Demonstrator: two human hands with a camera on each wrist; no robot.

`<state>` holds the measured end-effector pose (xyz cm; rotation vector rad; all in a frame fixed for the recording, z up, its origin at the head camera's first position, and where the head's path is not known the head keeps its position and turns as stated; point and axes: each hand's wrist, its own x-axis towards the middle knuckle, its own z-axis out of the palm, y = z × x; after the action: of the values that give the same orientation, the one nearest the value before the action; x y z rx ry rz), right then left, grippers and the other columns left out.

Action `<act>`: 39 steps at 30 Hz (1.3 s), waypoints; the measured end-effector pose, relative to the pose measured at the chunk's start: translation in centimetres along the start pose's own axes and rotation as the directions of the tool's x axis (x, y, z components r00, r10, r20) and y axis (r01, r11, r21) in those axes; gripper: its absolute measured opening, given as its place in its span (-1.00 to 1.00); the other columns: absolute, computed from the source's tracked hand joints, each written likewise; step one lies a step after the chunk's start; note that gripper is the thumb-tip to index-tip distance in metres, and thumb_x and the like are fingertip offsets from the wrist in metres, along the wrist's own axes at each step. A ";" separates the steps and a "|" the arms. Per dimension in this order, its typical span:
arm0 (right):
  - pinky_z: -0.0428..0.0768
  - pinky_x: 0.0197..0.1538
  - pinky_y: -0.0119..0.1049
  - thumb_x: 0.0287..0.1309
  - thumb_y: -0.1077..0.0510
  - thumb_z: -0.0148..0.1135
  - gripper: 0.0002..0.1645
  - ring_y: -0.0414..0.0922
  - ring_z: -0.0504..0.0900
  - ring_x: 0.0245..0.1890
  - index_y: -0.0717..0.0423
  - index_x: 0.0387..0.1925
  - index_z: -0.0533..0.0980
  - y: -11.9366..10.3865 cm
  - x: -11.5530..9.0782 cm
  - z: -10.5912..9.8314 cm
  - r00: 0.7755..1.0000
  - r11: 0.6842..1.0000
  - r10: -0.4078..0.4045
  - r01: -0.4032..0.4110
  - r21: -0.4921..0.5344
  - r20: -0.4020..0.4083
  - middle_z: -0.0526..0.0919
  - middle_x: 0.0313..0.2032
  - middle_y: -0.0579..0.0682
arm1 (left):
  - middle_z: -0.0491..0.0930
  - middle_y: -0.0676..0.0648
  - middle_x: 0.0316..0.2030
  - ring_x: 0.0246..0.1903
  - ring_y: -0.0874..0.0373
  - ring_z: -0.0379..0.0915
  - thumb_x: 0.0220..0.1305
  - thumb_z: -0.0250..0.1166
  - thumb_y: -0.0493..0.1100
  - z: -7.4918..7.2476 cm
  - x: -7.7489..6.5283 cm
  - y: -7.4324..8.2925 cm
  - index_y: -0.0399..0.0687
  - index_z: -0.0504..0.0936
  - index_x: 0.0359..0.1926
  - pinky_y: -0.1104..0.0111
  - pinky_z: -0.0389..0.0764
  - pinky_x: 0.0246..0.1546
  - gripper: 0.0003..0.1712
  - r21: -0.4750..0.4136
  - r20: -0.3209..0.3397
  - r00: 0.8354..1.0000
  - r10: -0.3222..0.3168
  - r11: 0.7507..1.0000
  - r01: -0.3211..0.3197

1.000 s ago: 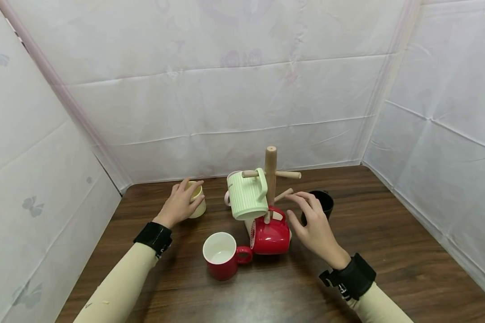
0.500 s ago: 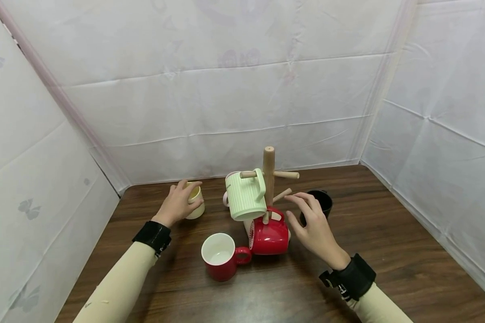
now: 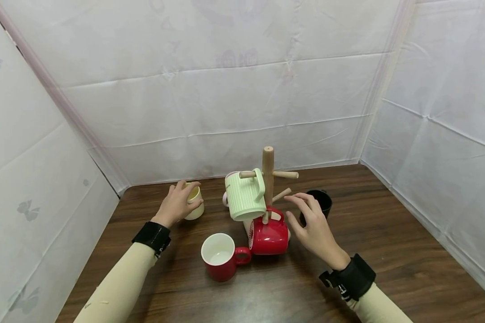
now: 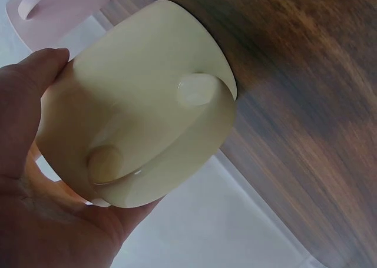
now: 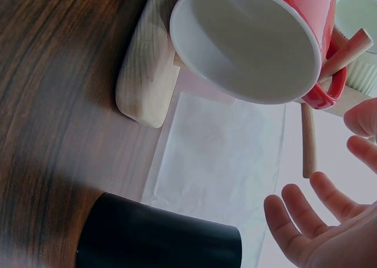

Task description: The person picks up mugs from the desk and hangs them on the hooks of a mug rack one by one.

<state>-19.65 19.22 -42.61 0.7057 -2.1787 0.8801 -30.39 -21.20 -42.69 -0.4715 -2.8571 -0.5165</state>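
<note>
At the back left of the table my left hand point(image 3: 173, 205) grips a pale yellow mug point(image 3: 197, 212) from the side. In the left wrist view, thumb and fingers hold opposite sides of its rim, and its handle point(image 4: 156, 141) faces the camera. My right hand point(image 3: 317, 233) hovers, fingers spread and holding nothing, between a wooden mug rack point(image 3: 268, 168) and a black mug point(image 3: 326, 204). From the rack's pegs hang a ribbed light green mug point(image 3: 244, 197) and a red mug point(image 3: 270, 240) tipped on its side; a pink mug point(image 3: 225, 200) is mostly hidden behind the green one.
A red mug with a white inside point(image 3: 220, 267) stands upright in front of the rack, its handle close to the hanging red mug. Two bare pegs show, an upper peg point(image 3: 288, 175) and a lower peg point(image 3: 282, 194). White sheeting point(image 3: 210, 89) walls the table.
The head view has shifted slightly. Both hands and all the mugs stay practically where they were, with the left hand still at the pale yellow mug.
</note>
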 end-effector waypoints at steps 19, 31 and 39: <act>0.50 0.15 0.07 0.25 0.28 0.36 -0.51 0.08 0.45 0.17 0.08 0.22 0.56 0.0 -0.1 -0.1 0.999 0.999 0.029 -0.030 0.012 0.035 0.49 0.16 0.14 | 0.30 -0.46 0.26 0.15 -0.42 0.32 0.38 0.37 0.03 -0.4 -0.4 -0.4 -0.01 0.47 0.38 -0.22 0.60 -0.16 -0.38 -0.031 -0.051 0.998 0.033 0.999 -0.034; 0.50 0.14 0.08 0.23 0.32 0.37 -0.51 0.09 0.46 0.16 0.15 0.20 0.56 0.0 -0.1 -0.1 1.000 1.000 0.019 -0.019 0.008 0.024 0.50 0.15 0.16 | 0.39 -0.45 0.17 0.09 -0.38 0.38 0.31 0.45 0.01 -2.1 -1.1 -0.1 -0.03 0.54 0.32 -0.20 0.61 -0.25 -0.39 -0.037 -0.243 0.965 0.103 0.993 -0.115; 0.51 0.13 0.09 0.21 0.33 0.37 -0.50 0.10 0.47 0.15 0.13 0.20 0.57 0.0 -0.3 -0.1 1.000 1.000 0.016 -0.016 0.008 0.023 0.51 0.14 0.15 | 0.43 -0.44 0.12 0.04 -0.38 0.42 0.26 0.50 -0.07 -3.9 -1.9 1.0 -0.08 0.57 0.27 -0.20 0.58 -0.20 -0.41 -0.061 -0.395 0.907 0.145 0.981 -0.183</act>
<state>-19.47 19.33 -42.76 0.7067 -2.2045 0.8935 -27.76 -22.29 -39.29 -0.5502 -2.3964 -0.6390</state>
